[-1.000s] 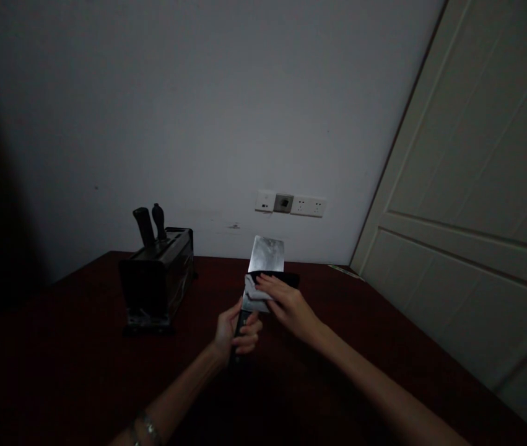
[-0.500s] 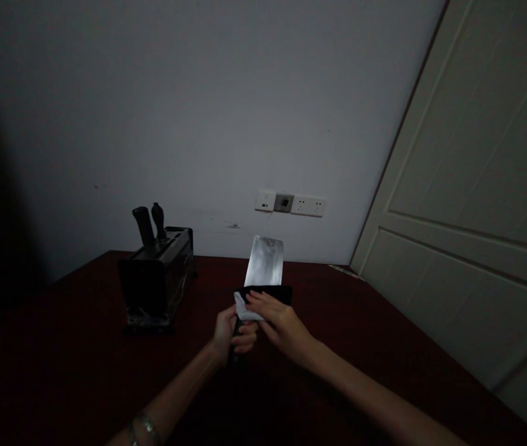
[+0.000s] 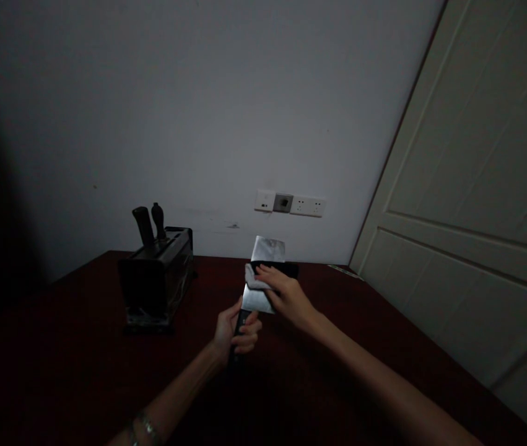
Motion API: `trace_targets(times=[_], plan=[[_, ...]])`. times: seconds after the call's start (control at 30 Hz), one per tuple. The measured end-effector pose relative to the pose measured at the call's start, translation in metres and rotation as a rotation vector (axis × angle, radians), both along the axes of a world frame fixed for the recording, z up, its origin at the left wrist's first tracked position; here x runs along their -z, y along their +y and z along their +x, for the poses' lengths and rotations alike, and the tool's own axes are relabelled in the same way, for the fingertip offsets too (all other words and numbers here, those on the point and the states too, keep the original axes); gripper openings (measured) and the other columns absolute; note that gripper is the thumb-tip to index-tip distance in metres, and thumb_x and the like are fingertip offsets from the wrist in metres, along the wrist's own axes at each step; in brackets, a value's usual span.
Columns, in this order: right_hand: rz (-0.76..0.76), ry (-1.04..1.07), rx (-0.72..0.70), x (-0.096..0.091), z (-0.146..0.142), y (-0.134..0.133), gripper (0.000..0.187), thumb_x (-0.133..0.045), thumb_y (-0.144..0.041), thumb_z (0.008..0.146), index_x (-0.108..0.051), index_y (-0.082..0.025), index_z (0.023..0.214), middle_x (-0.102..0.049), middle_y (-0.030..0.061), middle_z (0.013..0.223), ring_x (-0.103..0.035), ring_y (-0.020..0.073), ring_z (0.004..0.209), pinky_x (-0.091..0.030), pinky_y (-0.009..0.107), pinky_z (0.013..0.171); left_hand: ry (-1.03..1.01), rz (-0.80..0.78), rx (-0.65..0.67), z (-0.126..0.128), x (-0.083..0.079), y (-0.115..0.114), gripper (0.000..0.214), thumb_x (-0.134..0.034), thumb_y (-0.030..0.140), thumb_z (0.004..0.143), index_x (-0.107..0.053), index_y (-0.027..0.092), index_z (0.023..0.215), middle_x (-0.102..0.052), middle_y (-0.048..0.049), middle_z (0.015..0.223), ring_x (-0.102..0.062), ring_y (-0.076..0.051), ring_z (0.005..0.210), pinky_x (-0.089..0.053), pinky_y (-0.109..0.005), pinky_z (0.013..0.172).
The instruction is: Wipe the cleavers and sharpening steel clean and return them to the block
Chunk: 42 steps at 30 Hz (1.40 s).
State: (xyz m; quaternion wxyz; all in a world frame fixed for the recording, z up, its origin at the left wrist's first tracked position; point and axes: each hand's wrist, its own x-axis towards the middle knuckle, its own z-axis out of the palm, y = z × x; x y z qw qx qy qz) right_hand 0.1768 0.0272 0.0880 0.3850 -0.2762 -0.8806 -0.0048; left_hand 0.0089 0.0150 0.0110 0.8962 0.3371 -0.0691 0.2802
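My left hand (image 3: 235, 331) is closed around the black handle of a cleaver (image 3: 267, 249), whose broad shiny blade points away from me and up. A folded cloth (image 3: 254, 279), dark with a pale grey side, lies across the middle of the blade. My right hand (image 3: 285, 294) presses this cloth on the blade from the right, fingers bent over it. Blade metal shows both above and below the cloth.
A dark knife block (image 3: 155, 279) with two black-handled knives stands at the left on the dark red table (image 3: 351, 347). Wall sockets (image 3: 290, 203) sit behind the cleaver. A thin strip (image 3: 344, 271) lies at the back right, beside a pale panelled door (image 3: 467, 235).
My right hand has slid the cloth up the blade, away from the handle, baring the lower blade. My left hand has stayed nearly in place on the handle.
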Motion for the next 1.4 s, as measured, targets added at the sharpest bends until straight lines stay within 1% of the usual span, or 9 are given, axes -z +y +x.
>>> trace_targets(times=[0.13,0.33,0.43,0.53,0.7,0.87,1.13,1.27,1.4], plan=[[-0.030,-0.144,-0.122,0.007,-0.008,-0.016,0.039,-0.045,-0.008,0.082,-0.054,-0.017,0.119,-0.053,0.0097,0.127,-0.042,0.0171,0.123,-0.034,0.040,0.104,-0.013,0.007,-0.022,-0.001,0.002,0.002,0.036,-0.042,0.045,0.084,-0.042,0.014,0.064,-0.029,0.0075,0.049,-0.013,-0.001,0.027,-0.019,-0.014,0.026],[0.056,-0.062,0.053,-0.041,0.014,0.027,0.036,-0.045,-0.008,0.081,-0.058,-0.016,0.114,-0.055,0.0115,0.125,-0.043,0.0190,0.122,-0.036,0.041,0.102,0.031,0.010,0.034,0.004,-0.005,-0.006,0.043,-0.037,0.050,0.086,-0.042,0.015,0.063,-0.028,0.0074,0.048,-0.012,-0.001,0.026,-0.019,-0.014,0.025],[0.083,0.018,0.132,-0.050,0.020,0.042,0.036,-0.046,-0.008,0.081,-0.060,-0.018,0.112,-0.056,0.0100,0.123,-0.045,0.0198,0.121,-0.036,0.042,0.102,0.051,0.006,0.040,0.005,-0.005,-0.008,0.044,-0.038,0.051,0.085,-0.043,0.014,0.062,-0.028,0.0071,0.048,-0.014,-0.001,0.027,-0.018,-0.014,0.025],[0.051,-0.009,0.075,-0.034,0.013,0.031,0.037,-0.045,-0.008,0.080,-0.059,-0.017,0.113,-0.054,0.0107,0.126,-0.042,0.0196,0.123,-0.034,0.043,0.103,0.057,0.005,0.022,0.004,-0.004,-0.006,0.044,-0.036,0.051,0.085,-0.042,0.015,0.062,-0.028,0.0071,0.047,-0.014,-0.001,0.027,-0.018,-0.014,0.025],[-0.097,-0.091,-0.079,0.008,-0.004,-0.018,0.038,-0.045,-0.008,0.081,-0.056,-0.016,0.117,-0.052,0.0107,0.128,-0.040,0.0175,0.125,-0.033,0.040,0.104,0.079,-0.025,-0.064,-0.001,0.005,0.003,0.039,-0.044,0.048,0.082,-0.043,0.014,0.062,-0.030,0.0074,0.048,-0.012,-0.001,0.027,-0.017,-0.014,0.025],[-0.233,-0.033,-0.108,0.022,0.009,-0.045,0.037,-0.046,-0.009,0.082,-0.059,-0.020,0.115,-0.057,0.0074,0.123,-0.047,0.0174,0.119,-0.037,0.038,0.102,0.205,-0.043,-0.155,-0.008,0.006,0.009,0.043,-0.045,0.053,0.080,-0.045,0.014,0.062,-0.029,0.0076,0.045,-0.013,-0.001,0.027,-0.017,-0.014,0.026],[-0.351,0.517,0.232,0.046,0.047,-0.004,0.031,-0.050,-0.024,0.080,-0.064,-0.021,0.108,-0.065,0.0053,0.110,-0.060,0.0221,0.102,-0.044,0.040,0.093,0.142,0.030,-0.196,-0.012,-0.013,0.006,0.047,-0.035,0.053,0.085,-0.042,0.014,0.061,-0.030,0.0063,0.049,-0.015,-0.001,0.030,-0.018,-0.013,0.026],[-0.318,0.455,0.325,0.072,0.055,0.016,0.032,-0.048,-0.022,0.080,-0.063,-0.019,0.108,-0.065,0.0075,0.109,-0.060,0.0227,0.101,-0.044,0.042,0.092,0.154,0.019,-0.292,-0.012,-0.012,0.008,0.045,-0.036,0.052,0.085,-0.042,0.014,0.062,-0.030,0.0062,0.050,-0.016,-0.001,0.031,-0.019,-0.014,0.027],[-0.183,0.233,0.336,0.102,0.055,0.022,0.038,-0.044,-0.012,0.078,-0.060,-0.015,0.112,-0.060,0.0122,0.118,-0.054,0.0233,0.111,-0.040,0.044,0.097,0.188,0.007,-0.350,-0.013,-0.012,0.010,0.044,-0.039,0.052,0.084,-0.043,0.013,0.062,-0.030,0.0061,0.049,-0.017,-0.002,0.031,-0.019,-0.014,0.027]])
